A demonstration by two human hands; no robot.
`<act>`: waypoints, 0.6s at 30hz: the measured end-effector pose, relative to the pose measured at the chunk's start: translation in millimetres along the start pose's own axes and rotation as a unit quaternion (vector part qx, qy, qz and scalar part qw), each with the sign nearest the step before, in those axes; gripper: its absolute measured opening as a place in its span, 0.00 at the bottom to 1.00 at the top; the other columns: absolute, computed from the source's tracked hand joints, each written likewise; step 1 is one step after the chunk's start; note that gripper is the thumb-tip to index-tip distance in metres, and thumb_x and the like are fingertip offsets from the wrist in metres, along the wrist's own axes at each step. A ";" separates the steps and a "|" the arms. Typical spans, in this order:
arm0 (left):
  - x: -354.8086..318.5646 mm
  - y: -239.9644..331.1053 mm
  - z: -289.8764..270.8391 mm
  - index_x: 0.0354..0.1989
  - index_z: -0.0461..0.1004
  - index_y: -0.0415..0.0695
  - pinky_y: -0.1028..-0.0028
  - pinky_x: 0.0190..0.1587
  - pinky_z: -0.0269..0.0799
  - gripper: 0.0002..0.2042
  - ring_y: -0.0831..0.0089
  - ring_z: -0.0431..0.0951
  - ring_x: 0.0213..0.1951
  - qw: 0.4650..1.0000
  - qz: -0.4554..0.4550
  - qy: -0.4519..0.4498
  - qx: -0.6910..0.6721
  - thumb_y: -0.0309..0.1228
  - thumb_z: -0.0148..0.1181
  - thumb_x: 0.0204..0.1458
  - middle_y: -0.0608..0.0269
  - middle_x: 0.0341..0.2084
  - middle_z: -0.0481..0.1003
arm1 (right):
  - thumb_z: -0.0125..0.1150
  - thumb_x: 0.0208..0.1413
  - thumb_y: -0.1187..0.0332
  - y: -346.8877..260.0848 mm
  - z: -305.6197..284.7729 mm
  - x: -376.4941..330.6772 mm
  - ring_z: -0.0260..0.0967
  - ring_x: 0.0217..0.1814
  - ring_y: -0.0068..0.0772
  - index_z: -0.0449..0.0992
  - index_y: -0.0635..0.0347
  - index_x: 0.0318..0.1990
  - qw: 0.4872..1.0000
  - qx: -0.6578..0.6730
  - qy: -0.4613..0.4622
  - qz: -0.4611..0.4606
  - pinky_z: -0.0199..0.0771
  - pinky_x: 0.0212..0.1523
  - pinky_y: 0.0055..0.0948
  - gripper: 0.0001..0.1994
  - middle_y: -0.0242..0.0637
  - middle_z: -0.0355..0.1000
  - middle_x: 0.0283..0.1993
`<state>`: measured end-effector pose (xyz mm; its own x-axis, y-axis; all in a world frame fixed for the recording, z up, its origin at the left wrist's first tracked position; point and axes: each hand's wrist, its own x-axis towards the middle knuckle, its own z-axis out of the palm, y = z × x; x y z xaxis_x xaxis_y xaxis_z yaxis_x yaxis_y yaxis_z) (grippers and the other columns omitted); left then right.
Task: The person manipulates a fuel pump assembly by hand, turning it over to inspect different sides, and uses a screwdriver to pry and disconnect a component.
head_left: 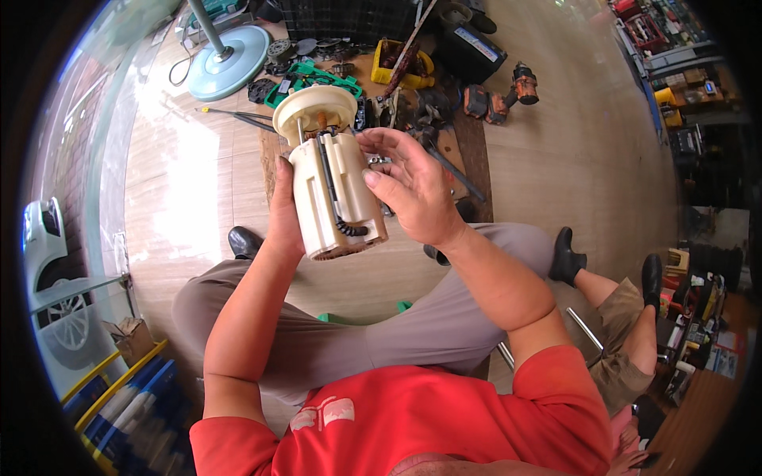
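Observation:
A cream plastic fuel pump module (309, 190) is held up in front of me, tilted slightly, its round flange (305, 107) at the far end. Down its side runs a black corrugated hose (328, 178) that bends near the bottom. My left hand (284, 210) grips the module from the left, thumb along its side and the other fingers hidden behind it. On the other side, my right hand (425, 190) is half curled with thumb and fingers apart. Its thumb tip overlaps the module's right edge; whether it touches I cannot tell.
Beyond the module, a board on the tiled floor carries a green tool case (305, 78), a yellow container (405, 63) and dark metal parts. An orange cordless drill (524, 86), a black battery (470, 54) and a pale blue round stand base (230, 62) are nearby. Another person's legs (627, 317) are at right.

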<state>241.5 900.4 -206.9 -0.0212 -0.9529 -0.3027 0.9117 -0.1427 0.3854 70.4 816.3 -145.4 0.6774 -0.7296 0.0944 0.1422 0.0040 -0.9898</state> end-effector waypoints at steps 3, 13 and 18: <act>-5.6 0.2 5.3 0.66 0.58 0.44 0.57 0.61 0.66 0.37 0.57 0.70 0.59 1.000 0.001 0.028 0.005 0.63 0.30 0.61 0.51 0.59 0.67 | 0.54 0.56 0.78 -4.4 -2.8 -1.9 0.63 0.53 0.24 0.62 0.70 0.59 1.000 0.012 -0.017 0.000 0.67 0.54 0.26 0.22 0.41 0.65 0.58; -13.2 -5.7 -9.5 0.64 0.60 0.42 0.59 0.62 0.64 0.39 0.58 0.69 0.58 0.999 0.021 -0.035 -0.001 0.64 0.38 0.58 0.51 0.58 0.68 | 0.51 0.58 0.80 -10.5 -2.1 -12.7 0.64 0.52 0.22 0.66 0.68 0.57 0.994 0.095 -0.027 -0.051 0.66 0.55 0.25 0.18 0.36 0.68 0.50; -12.8 -9.9 -9.3 0.64 0.61 0.42 0.60 0.62 0.64 0.37 0.59 0.70 0.57 1.000 0.019 -0.001 0.010 0.63 0.41 0.58 0.52 0.57 0.69 | 0.50 0.57 0.82 -8.3 -4.4 -13.8 0.65 0.56 0.26 0.64 0.70 0.57 0.994 0.097 -0.038 -0.044 0.64 0.60 0.30 0.19 0.39 0.68 0.50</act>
<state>236.6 916.5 -214.9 0.0114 -0.9582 -0.2858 0.9033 -0.1127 0.4139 56.7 823.4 -138.9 0.7075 -0.6793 0.1949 0.3352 0.0798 -0.9387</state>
